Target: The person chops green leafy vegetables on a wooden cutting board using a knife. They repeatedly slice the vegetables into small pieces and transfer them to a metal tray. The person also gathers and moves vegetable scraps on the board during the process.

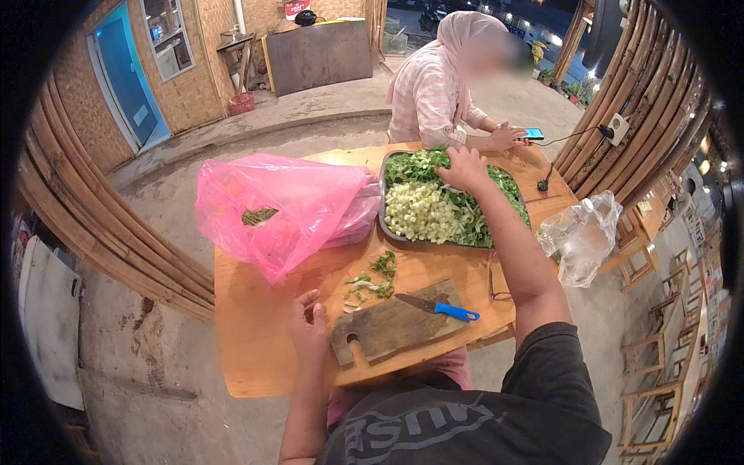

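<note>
My right hand (465, 168) reaches to the chopped leafy greens (415, 165) at the far side of a metal tray (385, 228); whether its fingers grip any is hidden. Diced pale green vegetable (415, 214) fills the tray's near left part. My left hand (309, 317) hovers or rests by the left end of a wooden cutting board (401, 319), fingers curled loosely, with nothing visible in it. On the board lies a knife with a blue handle (456, 312), its blade pointing left. Leafy scraps (372, 279) lie on the table just beyond the board.
A pink plastic bag (290, 203) covers the table's far left. At the right edge sits a clear plastic bag (584, 238); eyeglasses (500, 279) lie near my right forearm. Across the table (261, 349), a person (430, 99) leans with a phone (532, 134) plugged into a cable.
</note>
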### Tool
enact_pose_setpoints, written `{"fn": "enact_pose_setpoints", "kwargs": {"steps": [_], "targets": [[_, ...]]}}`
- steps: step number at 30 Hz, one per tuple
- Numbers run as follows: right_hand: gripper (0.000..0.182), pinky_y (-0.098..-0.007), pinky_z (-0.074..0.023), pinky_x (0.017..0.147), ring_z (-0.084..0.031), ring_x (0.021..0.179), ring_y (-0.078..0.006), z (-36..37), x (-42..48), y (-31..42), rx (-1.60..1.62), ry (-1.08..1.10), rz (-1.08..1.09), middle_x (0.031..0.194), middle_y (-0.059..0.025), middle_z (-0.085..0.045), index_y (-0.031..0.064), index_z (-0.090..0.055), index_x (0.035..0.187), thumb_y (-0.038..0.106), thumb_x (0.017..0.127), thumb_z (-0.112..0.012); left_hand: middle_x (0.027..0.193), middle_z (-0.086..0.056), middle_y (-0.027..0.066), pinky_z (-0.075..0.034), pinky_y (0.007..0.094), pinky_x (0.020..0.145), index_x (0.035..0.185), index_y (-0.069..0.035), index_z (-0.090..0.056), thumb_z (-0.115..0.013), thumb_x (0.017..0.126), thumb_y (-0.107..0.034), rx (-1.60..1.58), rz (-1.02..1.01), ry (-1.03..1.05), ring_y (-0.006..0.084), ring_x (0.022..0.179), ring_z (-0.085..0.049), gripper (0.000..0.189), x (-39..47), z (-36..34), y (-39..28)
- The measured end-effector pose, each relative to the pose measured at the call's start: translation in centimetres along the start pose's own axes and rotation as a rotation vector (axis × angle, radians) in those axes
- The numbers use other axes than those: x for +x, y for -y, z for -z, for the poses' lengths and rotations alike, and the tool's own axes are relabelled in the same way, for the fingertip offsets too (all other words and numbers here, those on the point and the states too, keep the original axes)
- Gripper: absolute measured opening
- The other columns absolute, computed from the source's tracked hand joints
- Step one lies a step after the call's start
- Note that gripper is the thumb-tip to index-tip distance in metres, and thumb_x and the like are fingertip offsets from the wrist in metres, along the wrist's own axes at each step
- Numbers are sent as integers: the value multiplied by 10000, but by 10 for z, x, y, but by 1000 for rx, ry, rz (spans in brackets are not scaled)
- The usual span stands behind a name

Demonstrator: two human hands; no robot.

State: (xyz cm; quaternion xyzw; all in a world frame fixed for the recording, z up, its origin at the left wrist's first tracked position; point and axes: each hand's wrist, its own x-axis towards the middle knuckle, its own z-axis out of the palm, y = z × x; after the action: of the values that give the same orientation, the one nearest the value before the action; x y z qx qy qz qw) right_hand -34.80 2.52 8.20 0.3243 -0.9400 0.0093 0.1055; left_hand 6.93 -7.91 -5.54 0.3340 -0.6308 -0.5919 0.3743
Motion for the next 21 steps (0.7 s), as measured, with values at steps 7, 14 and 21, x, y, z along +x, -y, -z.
{"fn": "enact_pose_setpoints", "kwargs": {"steps": [7, 14, 21], "targets": [[649, -397, -446, 1037, -590, 1227, -319, 36, 17, -25, 367, 267, 115, 1306, -183, -635, 110, -593, 1347, 491, 837, -720, 1151, -645, 124, -500, 324, 883, 1197, 8, -606, -566, 959, -36, -15, -9, -13, 187, 1009, -623, 245, -2, -3, -10], [603, -370, -454, 1028, -606, 1202, -270, 54, 21, -29, 516, 329, 105, 1272, -144, -666, 113, -605, 1352, 491, 891, -696, 1147, -649, 121, -498, 324, 891, 1199, 12, -604, -557, 967, -53, 17, -35, -7, 189, 1011, -623, 245, -1, -1, -6], [445, -398, -488, 942, -648, 1072, -291, 60, 10, -23, 472, -122, 188, 1135, -168, -700, 88, -678, 1233, 420, 937, -657, 1135, -651, 105, -502, 307, 837, 1205, 1, -608, -576, 962, -63, 28, -10, -18, 167, 938, -616, 253, -2, -4, -11]]}}
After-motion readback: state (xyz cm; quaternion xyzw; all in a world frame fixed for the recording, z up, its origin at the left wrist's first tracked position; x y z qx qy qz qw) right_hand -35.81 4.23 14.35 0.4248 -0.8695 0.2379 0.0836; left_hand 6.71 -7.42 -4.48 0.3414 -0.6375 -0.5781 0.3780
